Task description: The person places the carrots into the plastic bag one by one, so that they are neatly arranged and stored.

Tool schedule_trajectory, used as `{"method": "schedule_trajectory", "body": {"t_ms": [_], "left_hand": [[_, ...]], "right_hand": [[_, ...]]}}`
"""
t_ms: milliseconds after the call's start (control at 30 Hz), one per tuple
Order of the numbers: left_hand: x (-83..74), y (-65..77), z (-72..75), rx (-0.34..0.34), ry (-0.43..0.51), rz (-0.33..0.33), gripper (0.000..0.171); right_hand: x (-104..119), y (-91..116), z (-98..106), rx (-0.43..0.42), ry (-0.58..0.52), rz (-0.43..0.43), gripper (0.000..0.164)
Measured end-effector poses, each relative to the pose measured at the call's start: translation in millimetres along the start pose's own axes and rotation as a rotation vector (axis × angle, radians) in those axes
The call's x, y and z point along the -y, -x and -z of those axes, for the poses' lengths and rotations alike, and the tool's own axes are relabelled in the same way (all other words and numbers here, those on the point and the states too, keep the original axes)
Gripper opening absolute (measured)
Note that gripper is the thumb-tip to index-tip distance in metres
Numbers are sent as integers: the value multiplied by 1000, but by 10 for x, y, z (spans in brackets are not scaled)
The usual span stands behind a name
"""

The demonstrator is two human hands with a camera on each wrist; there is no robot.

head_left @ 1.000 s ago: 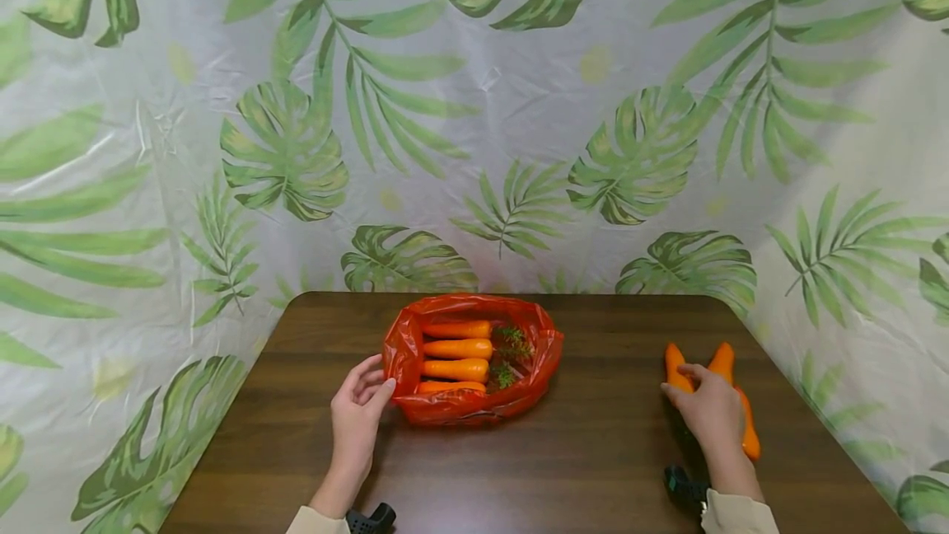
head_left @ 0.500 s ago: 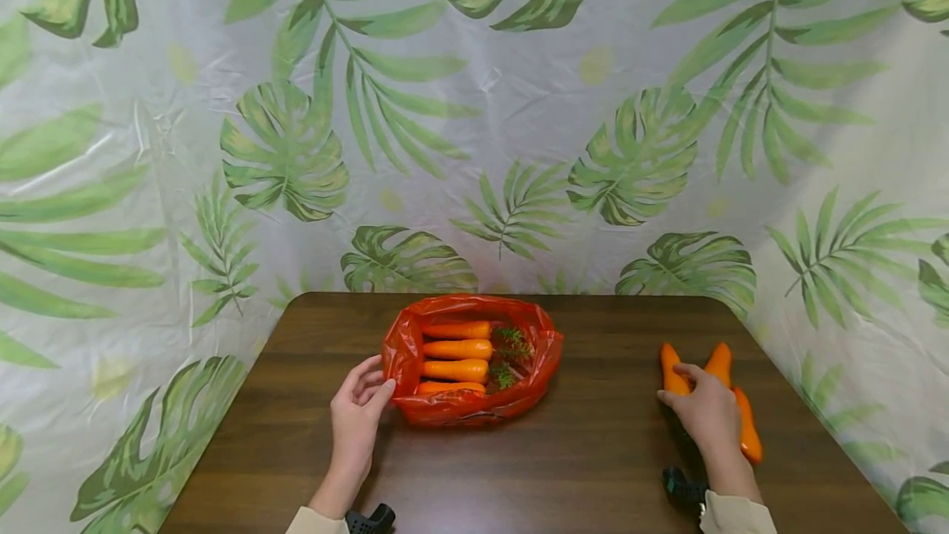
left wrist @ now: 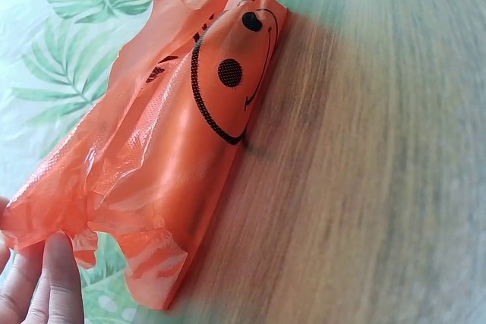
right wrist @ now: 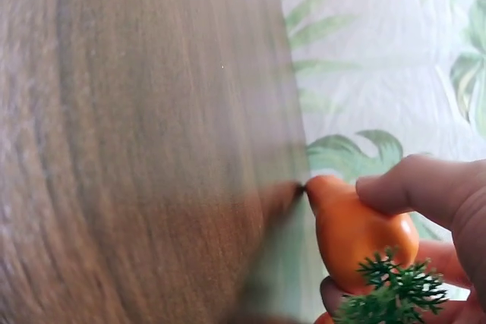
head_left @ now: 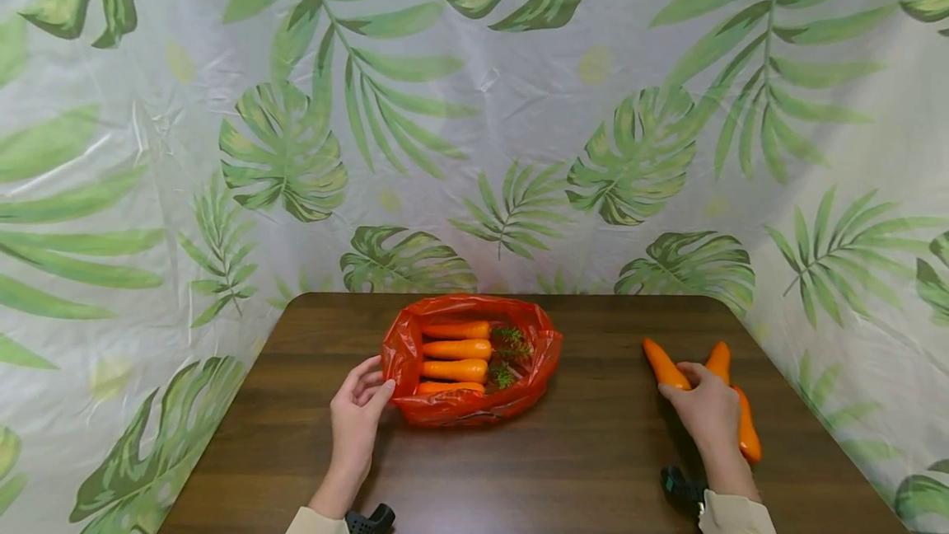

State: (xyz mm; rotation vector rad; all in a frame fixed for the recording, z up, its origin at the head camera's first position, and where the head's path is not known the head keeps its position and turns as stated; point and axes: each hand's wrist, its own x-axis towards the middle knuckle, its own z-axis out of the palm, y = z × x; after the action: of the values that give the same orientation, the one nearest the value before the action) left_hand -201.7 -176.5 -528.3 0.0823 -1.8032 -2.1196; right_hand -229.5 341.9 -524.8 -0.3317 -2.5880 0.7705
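Note:
A red plastic bag (head_left: pixel 445 412) lies with its mouth open at the middle of the table, and several orange carrots (head_left: pixel 455 350) with green tops sit side by side inside. My left hand (head_left: pixel 357 406) pinches the bag's left rim between thumb and fingers. At the table's right, my right hand (head_left: pixel 708 406) grips a carrot (head_left: pixel 663 363), its tip pointing away and leftward. The right wrist view shows the thumb on the thick end of this carrot (right wrist: pixel 364 233), above its green leafy top (right wrist: pixel 391 290). Two more carrots lie by that hand, one beyond (head_left: pixel 719 359) and one at its right (head_left: pixel 750 427).
The dark wooden table (head_left: pixel 549 468) has rounded far corners. A leaf-patterned sheet (head_left: pixel 519 122) hangs behind it and along both sides. A printed black smiling face (left wrist: pixel 229 72) shows on the bag's side. Black straps circle both wrists.
The gripped carrot's tip has swung leftward, away from the other two, as my right hand shifted slightly left. My left hand and the bag hold their place.

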Motion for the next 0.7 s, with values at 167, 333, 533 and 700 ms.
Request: {"method": "schedule_trajectory", "body": {"t_ms": [167,333,533,700], "left_hand": [[-5,8,-1,1,0,-4,43],[-9,8,-3,-3,-3,-12,43],[-10,2,0,0,-5,-17,44],[-1,-2,1,-3,-6,-19,44]], "right_hand": [[5,-7,12,-49,-12,-5,43],[40,-11,41,-85,-25,-7,40],[92,-12,60,-131,-57,0,38],[120,-13,71,-145,-69,14,40]]}}
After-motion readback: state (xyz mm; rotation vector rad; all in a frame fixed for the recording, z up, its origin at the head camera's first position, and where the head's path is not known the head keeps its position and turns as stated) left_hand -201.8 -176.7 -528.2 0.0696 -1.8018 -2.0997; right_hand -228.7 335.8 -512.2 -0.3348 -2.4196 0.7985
